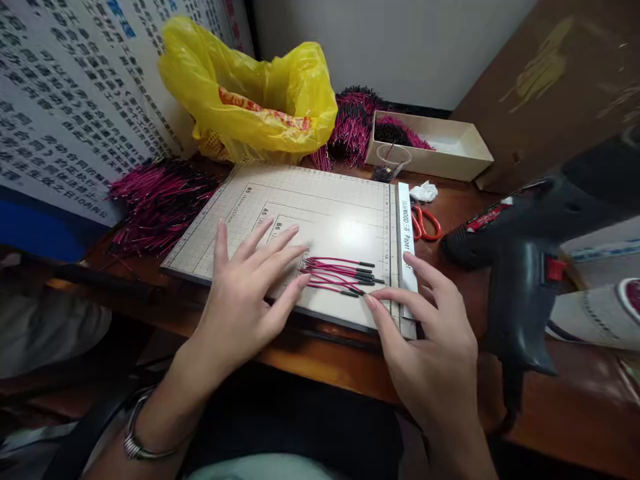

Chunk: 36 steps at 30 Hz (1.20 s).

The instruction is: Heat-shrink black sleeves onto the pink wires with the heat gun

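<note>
Several short red wires (333, 270) with black sleeved ends lie side by side on a pale paper cutter board (320, 200), their black ends toward the right. Over the board's left half, my left hand (250, 290) is spread with fingers apart, its thumb and index tip close to the wires' left ends. My right hand (433, 333) pinches the black end of one wire (357, 291) between thumb and index finger at the near edge of the group. Its other fingers rest across the cutter's white rail (406, 247).
Behind the board stands a yellow plastic bag (250, 100). Heaps of red and black wires (160, 207) lie left and at the back. A cardboard box (450, 153), clear cup (393, 160), red-handled scissors (426, 223) and a dark heat gun (520, 267) stand or lie rightward.
</note>
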### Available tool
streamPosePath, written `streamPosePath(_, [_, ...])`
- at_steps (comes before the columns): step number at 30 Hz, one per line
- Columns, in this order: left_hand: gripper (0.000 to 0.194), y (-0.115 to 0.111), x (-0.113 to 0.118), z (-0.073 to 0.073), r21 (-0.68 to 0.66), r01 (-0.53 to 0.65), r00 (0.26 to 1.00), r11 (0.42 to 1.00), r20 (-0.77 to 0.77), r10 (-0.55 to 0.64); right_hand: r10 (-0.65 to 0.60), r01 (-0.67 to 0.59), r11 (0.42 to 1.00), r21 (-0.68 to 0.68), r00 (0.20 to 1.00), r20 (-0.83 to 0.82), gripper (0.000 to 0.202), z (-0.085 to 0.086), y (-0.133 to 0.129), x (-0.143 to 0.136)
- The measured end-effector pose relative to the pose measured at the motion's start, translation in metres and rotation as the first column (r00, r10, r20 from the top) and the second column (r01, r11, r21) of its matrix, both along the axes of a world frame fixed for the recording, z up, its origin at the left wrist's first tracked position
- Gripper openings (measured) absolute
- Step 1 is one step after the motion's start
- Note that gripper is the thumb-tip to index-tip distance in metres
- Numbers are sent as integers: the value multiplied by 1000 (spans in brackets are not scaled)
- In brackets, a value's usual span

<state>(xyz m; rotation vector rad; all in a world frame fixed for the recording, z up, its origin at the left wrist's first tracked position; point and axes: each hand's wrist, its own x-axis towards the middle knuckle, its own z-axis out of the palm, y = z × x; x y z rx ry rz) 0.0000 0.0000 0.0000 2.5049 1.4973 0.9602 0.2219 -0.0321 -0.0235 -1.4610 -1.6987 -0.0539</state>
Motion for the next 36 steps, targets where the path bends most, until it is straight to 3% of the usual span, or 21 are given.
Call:
streamPosePath(6, [25, 4, 14, 4, -45, 140, 975, 989, 179, -130, 49, -49, 999, 0, 998, 44, 5, 18, -5, 7])
streamPosePath(10, [5, 15, 22, 7, -99, 287, 886, 953, 407, -224, 128, -128, 992, 8, 991, 24, 5, 27, -2, 5])
streamPosePath(12, [7, 19, 23, 6, -102, 319, 848, 942, 475, -236, 166, -166, 986, 6, 986, -5, 8, 27, 1, 3])
streamPosePath(17, [9, 20, 21, 4, -108, 323, 833, 940, 505, -228, 235, -234, 971, 46, 972, -12, 16, 21, 6, -1])
streamPosePath(22, [9, 21, 25, 13, -146, 326, 836, 934, 506, -213, 295, -293, 954, 57, 955, -32, 20, 22, 4, -2])
streamPosePath(29, [13, 22, 30, 18, -340, 404, 719, 849, 692, -65, 283, -281, 959, 33, 954, -100, 15, 24, 3, -2])
streamPosePath(36, [14, 23, 27, 20, -392, 445, 705, 805, 707, -45, 277, -275, 961, 34, 953, -125, 15, 23, 3, -3])
